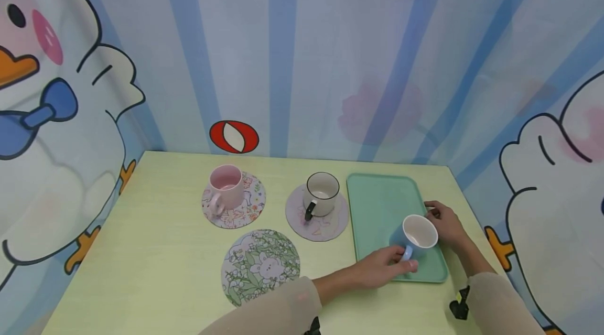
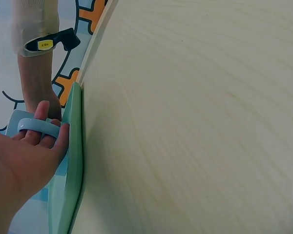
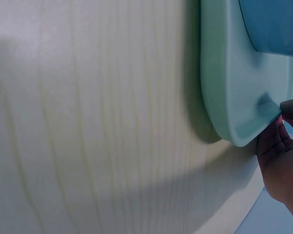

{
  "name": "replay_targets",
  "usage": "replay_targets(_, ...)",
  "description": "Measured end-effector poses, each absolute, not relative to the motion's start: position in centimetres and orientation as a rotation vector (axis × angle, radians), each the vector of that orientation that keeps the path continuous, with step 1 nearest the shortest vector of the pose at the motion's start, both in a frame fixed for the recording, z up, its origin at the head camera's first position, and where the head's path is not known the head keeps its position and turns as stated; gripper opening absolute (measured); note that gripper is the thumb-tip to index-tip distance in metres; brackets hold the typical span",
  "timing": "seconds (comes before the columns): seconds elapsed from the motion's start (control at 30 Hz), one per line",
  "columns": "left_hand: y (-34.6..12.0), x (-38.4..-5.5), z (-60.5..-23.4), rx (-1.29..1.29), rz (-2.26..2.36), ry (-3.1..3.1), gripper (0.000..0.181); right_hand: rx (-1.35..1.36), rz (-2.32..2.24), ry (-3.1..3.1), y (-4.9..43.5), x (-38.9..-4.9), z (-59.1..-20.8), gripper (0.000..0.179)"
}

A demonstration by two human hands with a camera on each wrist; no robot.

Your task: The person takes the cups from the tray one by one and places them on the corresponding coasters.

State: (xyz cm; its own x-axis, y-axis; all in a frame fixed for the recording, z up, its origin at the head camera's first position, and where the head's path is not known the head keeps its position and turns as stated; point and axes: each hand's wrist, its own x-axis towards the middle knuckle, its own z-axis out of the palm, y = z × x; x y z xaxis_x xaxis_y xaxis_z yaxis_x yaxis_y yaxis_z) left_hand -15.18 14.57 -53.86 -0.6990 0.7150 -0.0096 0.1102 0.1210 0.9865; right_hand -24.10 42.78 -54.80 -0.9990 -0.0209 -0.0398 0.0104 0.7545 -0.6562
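Observation:
A light blue mug (image 1: pixel 409 238) with a white inside is over the front part of the green tray (image 1: pixel 382 201). My left hand (image 1: pixel 379 268) holds it by the handle (image 2: pixel 38 126), with fingers passed through the loop in the left wrist view. Whether the mug's base touches the tray cannot be told. At the tray's right edge is my right hand (image 1: pixel 445 225). In the right wrist view that hand (image 3: pixel 283 156) pinches the tray rim, thumb above and fingers beneath.
Left of the tray, a white mug (image 1: pixel 323 193) with a black rim and handle stands on a pale purple round mat (image 1: pixel 330 230). Farther left, a pink mug (image 1: pixel 226 185) stands on a floral mat (image 1: pixel 255 198). A green rabbit mat (image 1: pixel 261 267) lies nearer, bearing no mug.

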Motion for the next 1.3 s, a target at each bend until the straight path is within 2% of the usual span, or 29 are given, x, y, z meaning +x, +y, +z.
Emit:
replay_targets(0.33, 14.2, -15.2, -53.6, 0.714, 1.595, 1.991, 0.042, 0.032, -1.073, 2.912, 42.6, -24.2, -55.0, 0.040)
replay_targets(0.63, 14.1, -16.3, -54.1, 0.752, 1.636, 2.022, 0.023, 0.041, -1.062, 2.908, 42.6, -24.3, -54.8, 0.039)
replay_targets(0.77, 14.2, -16.7, -54.2, 0.776, 1.599, 2.082, 0.032, 0.038, -1.059, 2.911, 42.5, -24.4, -54.7, 0.039)
replay_targets(1.1, 14.0, -16.8, -54.2, 0.686, 1.549, 2.185, 0.039, 0.040, -1.054, 2.893, 42.5, -24.3, -54.9, 0.040)
replay_targets(1.3, 14.1, -17.2, -54.2, 0.726, 1.582, 2.203, 0.040, 0.044, -1.050, 2.915, 42.6, -24.2, -55.0, 0.039)
